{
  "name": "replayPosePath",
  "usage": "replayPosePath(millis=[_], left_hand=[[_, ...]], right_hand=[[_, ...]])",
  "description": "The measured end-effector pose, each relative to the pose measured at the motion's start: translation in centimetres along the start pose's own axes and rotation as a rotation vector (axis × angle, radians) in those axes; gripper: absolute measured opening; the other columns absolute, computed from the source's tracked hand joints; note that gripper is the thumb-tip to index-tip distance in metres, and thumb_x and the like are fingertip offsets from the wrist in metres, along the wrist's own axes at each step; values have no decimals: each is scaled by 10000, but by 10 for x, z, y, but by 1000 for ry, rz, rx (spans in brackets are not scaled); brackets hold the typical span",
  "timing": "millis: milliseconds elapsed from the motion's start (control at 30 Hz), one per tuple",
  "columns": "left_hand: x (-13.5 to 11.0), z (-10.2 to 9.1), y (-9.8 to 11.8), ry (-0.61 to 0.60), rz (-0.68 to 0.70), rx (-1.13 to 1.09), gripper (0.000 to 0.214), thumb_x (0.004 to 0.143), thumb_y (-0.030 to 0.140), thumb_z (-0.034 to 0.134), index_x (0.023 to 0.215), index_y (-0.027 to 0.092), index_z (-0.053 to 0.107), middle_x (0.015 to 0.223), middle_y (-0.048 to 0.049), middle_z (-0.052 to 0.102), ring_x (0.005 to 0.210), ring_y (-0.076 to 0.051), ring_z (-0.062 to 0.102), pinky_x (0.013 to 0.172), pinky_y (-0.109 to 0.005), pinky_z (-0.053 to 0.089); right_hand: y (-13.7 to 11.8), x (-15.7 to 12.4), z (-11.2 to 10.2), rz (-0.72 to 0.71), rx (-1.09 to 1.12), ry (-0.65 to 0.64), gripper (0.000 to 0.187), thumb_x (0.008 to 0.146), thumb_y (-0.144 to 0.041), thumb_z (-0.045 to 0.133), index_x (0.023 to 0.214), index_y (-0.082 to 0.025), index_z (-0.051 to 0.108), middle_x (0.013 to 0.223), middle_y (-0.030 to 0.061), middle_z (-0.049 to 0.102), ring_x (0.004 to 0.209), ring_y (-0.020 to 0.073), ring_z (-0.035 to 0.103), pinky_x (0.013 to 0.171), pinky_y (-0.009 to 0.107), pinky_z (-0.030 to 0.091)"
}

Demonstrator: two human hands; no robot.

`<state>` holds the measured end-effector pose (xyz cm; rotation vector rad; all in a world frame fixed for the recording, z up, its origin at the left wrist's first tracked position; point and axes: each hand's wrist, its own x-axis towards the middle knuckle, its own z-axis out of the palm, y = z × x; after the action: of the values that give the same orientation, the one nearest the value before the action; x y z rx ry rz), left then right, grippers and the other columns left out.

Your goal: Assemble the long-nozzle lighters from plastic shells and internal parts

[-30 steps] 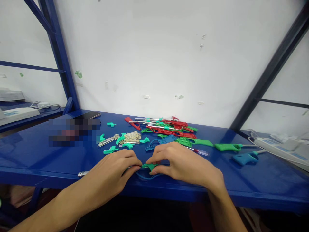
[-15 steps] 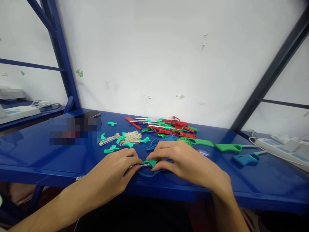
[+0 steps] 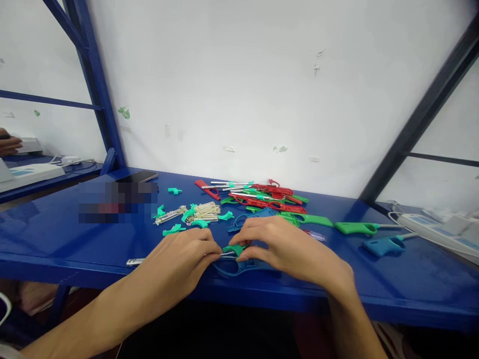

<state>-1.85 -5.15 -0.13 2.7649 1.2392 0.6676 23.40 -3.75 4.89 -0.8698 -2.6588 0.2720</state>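
Observation:
Just above the table's front edge, my right hand (image 3: 273, 242) pinches a green lighter trigger (image 3: 234, 249) between thumb and fingertips. Beside it on the left, my left hand (image 3: 190, 252) has thumb and forefinger closed on a thin silvery wire-like piece (image 3: 226, 255) that runs towards the trigger. Under both hands lies a blue lighter handle shell (image 3: 243, 269), partly covered by my right hand. A flat silvery metal end (image 3: 134, 262) shows left of my left wrist; whether it joins the held piece is hidden.
Loose green triggers (image 3: 174, 191) and a pile of pale lighter inner parts (image 3: 204, 212) lie centre-left. Red handle shells (image 3: 258, 202) and metal tubes are heaped by the wall. On the right lie a green lighter (image 3: 355, 228) and a blue lighter (image 3: 385, 246). A person's hand (image 3: 9, 144) shows far left.
My hands keep nearly the same place and grip. More of the blue shell and the silvery metal end now shows. Another person's hand has come into view at far left.

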Motion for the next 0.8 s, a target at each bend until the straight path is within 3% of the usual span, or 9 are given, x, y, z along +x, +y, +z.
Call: replayPosePath(millis=[433, 667, 800], left_hand=[[0, 3, -1, 0, -10, 12, 253, 1079, 212, 549, 1012, 265, 788, 1001, -15, 758, 896, -212, 724, 784, -330, 496], [-2, 3, -2, 26, 44, 28, 250, 1081, 195, 540, 1025, 261, 773, 1019, -12, 769, 929, -206, 722, 801, -317, 498], [-2, 3, -1, 39, 44, 20, 213, 1097, 239, 529, 1084, 270, 739, 1059, -7, 765, 961, -213, 717, 825, -330, 493]], right_hand=[[-1, 2, 0, 42, 33, -34, 175, 936, -323, 811, 1103, -283, 779, 988, -37, 748, 877, 154, 682, 755, 265, 444], [0, -7, -7, 95, 88, -31, 345, 896, -487, 823, 1181, -299, 776, 1041, -29, 781, 976, 184, 706, 844, 298, 485], [6, -17, -17, 171, 68, -22, 291, 906, -476, 818, 1132, -296, 782, 1072, -14, 784, 1007, 205, 706, 870, 318, 496]])
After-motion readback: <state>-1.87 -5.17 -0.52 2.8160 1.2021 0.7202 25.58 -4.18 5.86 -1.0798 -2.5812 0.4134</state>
